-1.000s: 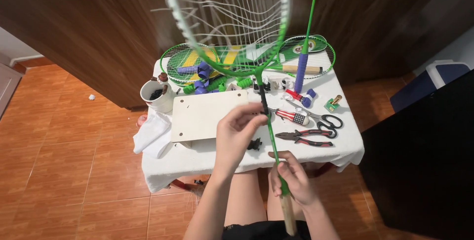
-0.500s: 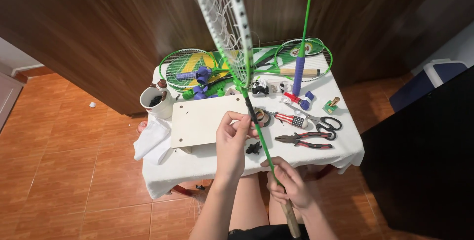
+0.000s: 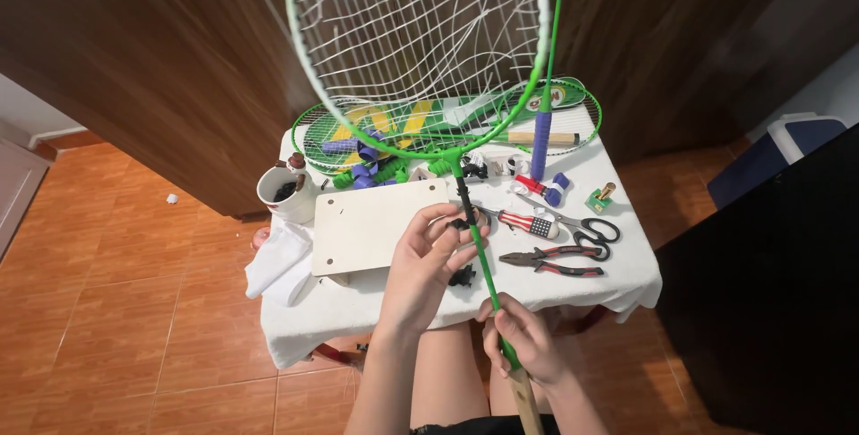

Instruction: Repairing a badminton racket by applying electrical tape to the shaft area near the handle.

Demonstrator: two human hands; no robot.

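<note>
Comparing this moment with the two earlier views, I note that the green racket has turned: half a second ago its head stood nearly edge-on to the camera, a second ago it faced it, and now the strung face is broadside again, filling the upper centre of the frame with several loose and broken strings showing. The left hand has stayed on the shaft just below the throat, its grip pinching the thin green shaft beside a dark wrapped section; the right hand has stayed lower, at bottom centre, its grip pressed together around the shaft where it meets the wooden handle. I judge that the racket is being rolled about its shaft for a look at the stringing, not set down. On the counter nothing appears to have shifted: the pale wooden board lies at centre left, the red-handled pliers and black-handled scissors at right, further green rackets behind, a white cup at the left edge.
</note>
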